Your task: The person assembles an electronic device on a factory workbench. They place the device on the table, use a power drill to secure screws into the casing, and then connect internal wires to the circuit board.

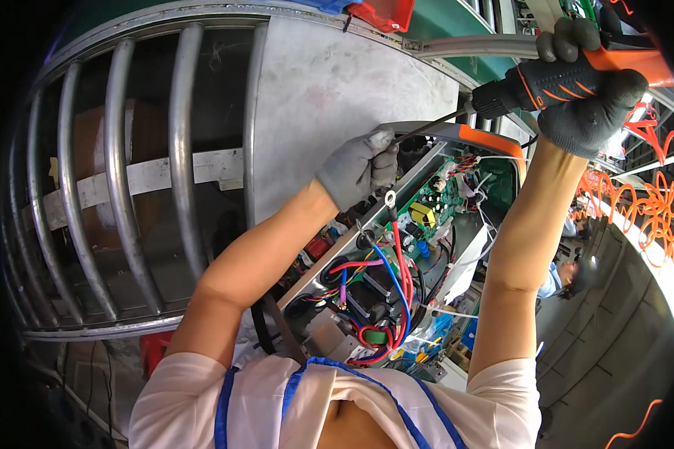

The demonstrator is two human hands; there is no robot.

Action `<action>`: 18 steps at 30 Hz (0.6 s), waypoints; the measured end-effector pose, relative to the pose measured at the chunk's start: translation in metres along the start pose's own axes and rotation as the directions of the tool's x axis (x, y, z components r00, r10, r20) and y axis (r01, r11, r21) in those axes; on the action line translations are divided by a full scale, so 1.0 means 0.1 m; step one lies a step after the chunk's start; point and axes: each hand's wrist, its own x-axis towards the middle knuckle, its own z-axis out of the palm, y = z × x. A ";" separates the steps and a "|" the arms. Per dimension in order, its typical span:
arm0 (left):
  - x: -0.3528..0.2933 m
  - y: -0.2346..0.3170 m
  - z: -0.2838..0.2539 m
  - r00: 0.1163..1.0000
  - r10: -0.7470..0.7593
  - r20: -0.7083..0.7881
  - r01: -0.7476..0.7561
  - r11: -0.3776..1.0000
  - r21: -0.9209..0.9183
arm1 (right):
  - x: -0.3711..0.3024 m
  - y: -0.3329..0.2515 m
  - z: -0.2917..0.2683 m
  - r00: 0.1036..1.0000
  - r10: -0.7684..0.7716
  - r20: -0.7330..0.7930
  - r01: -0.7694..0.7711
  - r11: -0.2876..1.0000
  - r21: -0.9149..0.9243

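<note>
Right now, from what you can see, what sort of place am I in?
Probably a factory assembly line: there are metal conveyor-style rollers, coiled orange hoses or cables, and an opened electrical unit being worked on with a power driver.

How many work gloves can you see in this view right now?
2: a gray glove on the left hand, by the end of the driver's long shaft, and a darker glove on the right hand, gripping the orange-and-black power driver. Others may be hidden.
</note>
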 end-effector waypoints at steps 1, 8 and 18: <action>0.00 -0.02 0.02 1.000 0.005 -0.025 -0.005 1.000 -0.005 | 0.01 0.01 -0.01 1.000 0.001 0.030 -0.001 1.000 0.027; 0.03 -0.03 0.08 0.983 0.091 -0.158 -0.079 0.994 0.081 | 0.00 0.00 0.00 0.997 -0.035 0.072 0.032 0.998 0.046; -0.01 0.02 0.18 0.950 0.103 -0.295 -0.141 0.984 -0.110 | 0.10 0.15 0.73 0.984 0.129 -0.125 -0.113 0.985 0.128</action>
